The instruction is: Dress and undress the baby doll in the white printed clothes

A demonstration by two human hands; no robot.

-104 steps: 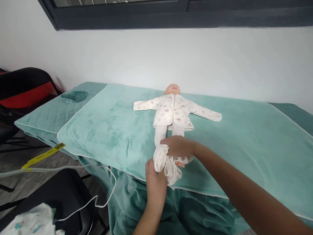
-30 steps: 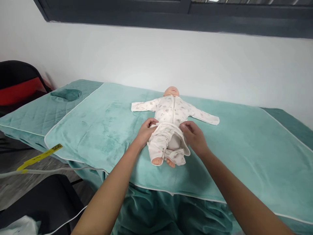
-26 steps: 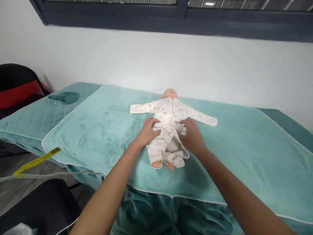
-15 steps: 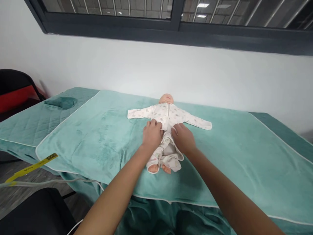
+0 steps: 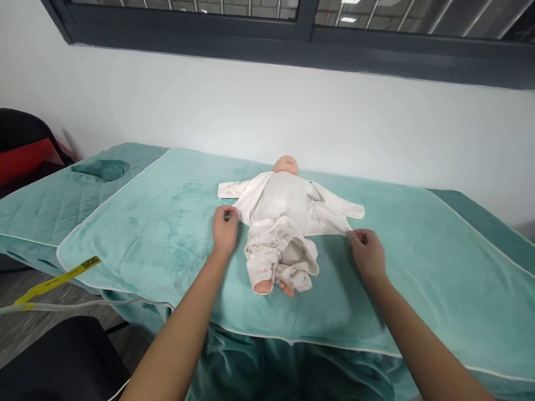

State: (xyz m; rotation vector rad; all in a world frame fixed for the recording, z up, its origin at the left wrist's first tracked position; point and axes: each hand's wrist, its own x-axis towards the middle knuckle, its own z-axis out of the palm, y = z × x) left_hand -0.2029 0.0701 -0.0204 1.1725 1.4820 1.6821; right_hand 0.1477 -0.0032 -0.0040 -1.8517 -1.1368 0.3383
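A baby doll (image 5: 286, 165) lies on its back, head toward the wall and feet toward me. Its patterned white jacket (image 5: 332, 220) is spread apart at the front, baring a plain pale torso (image 5: 281, 196). The sleeves still cover both arms. My left hand (image 5: 226, 228) pinches the jacket's left front edge, out beside the doll. At the right, my right hand (image 5: 368, 250) pinches the lower corner of the other front panel and holds it outward. Bunched patterned trousers (image 5: 263, 253) sit around the legs, with both feet showing below.
Green velvety cover (image 5: 418, 278) spreads over the bed, which has a face opening (image 5: 100, 170) at the left end. A yellow-tagged cable (image 5: 58, 281) hangs at the front left. Black chairs (image 5: 62, 356) stand at the left. Wall and window lie behind.
My hands have moved apart from the doll's middle, drawing the two jacket fronts outward. The torso, covered before, now shows.
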